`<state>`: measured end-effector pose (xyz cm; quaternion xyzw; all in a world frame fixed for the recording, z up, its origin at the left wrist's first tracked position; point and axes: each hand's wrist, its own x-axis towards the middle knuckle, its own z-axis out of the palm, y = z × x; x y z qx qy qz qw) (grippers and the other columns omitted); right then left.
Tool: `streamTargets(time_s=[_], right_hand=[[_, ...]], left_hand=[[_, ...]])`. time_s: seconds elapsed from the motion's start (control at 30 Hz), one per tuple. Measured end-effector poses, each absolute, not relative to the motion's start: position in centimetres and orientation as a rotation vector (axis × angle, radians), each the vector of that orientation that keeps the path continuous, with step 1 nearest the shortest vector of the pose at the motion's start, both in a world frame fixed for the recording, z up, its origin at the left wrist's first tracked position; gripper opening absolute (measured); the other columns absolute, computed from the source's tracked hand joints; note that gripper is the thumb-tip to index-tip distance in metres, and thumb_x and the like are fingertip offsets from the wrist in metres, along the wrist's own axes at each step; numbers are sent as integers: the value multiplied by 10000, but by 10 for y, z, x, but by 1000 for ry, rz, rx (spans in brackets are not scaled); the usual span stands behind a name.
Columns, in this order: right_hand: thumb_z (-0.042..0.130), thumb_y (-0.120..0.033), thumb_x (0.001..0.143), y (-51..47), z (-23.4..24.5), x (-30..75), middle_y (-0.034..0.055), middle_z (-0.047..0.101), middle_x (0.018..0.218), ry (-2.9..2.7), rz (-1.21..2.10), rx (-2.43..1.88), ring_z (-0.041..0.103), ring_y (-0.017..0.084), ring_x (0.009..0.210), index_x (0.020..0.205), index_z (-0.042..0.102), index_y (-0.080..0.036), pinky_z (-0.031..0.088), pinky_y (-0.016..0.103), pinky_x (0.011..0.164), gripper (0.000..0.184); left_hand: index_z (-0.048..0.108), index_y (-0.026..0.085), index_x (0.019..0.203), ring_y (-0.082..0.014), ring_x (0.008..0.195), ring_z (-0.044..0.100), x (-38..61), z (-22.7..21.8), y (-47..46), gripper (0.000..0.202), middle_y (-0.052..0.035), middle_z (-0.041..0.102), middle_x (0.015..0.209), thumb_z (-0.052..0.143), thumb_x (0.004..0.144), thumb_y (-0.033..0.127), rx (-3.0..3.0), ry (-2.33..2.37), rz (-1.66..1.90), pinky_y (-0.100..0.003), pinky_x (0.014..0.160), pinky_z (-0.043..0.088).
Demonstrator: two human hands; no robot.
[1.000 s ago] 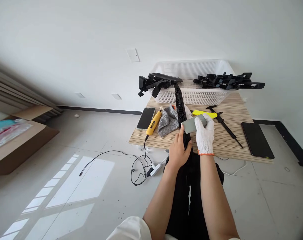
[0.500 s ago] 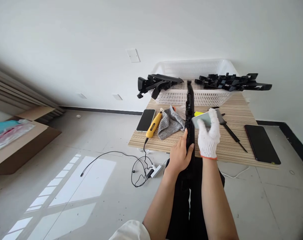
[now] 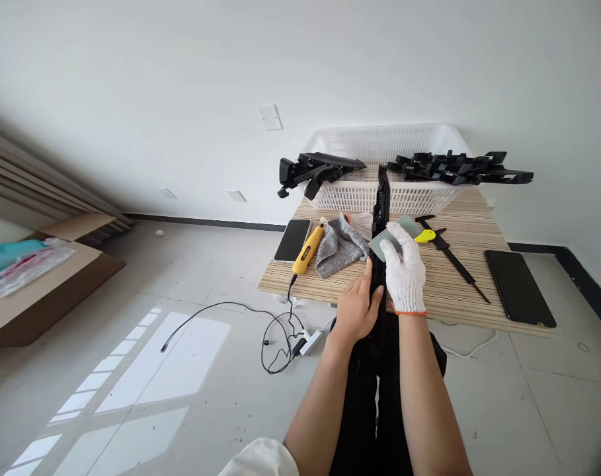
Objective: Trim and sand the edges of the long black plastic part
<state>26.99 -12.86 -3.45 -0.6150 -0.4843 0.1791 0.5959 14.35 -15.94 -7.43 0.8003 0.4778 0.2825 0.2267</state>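
Observation:
My bare left hand is closed around the near part of a long, narrow black plastic part, which points away from me over the table's front edge. Its far end reaches the basket, while its near end is lost against my dark trousers. In a white knit glove with an orange cuff, my right hand pinches a flat grey-green piece of sandpaper. One corner of the sandpaper lies over the black part, just beyond my left fingertips; whether it touches is unclear. A grey cloth lies left of the part.
Several black plastic parts rest across a white basket. On the wood-grain table are a yellow corded tool, two phones, a black caliper and a yellow-handled item. Cables trail over the floor.
My right hand has shifted slightly left and nearer, turning the sandpaper so its corner now crosses the black part. More of the yellow-handled item and caliper shows. My left hand keeps its hold.

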Motion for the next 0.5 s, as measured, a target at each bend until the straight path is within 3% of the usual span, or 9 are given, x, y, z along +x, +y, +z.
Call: streamTargets(time_s=[0.17, 0.5], right_hand=[[538, -358, 951, -124, -40, 268, 37, 625, 1392, -1064, 468, -1250, 546, 208, 1310, 1326, 631, -273, 374, 447, 1161, 396], [622, -355, 899, -114, -54, 270, 51, 586, 1441, -872, 578, -1122, 554, 211, 1307, 1322, 636, -268, 451, 410, 1111, 432]], left_hand=[[151, 169, 1605, -274, 1192, 629, 144, -72, -159, 619, -154, 652, 1316, 297, 1045, 388, 2187, 1330, 760, -432, 971, 506], [147, 180, 1608, -269, 1254, 601, 142, -69, -159, 607, -152, 621, 1375, 281, 1047, 368, 2127, 1320, 727, -443, 1009, 497]])
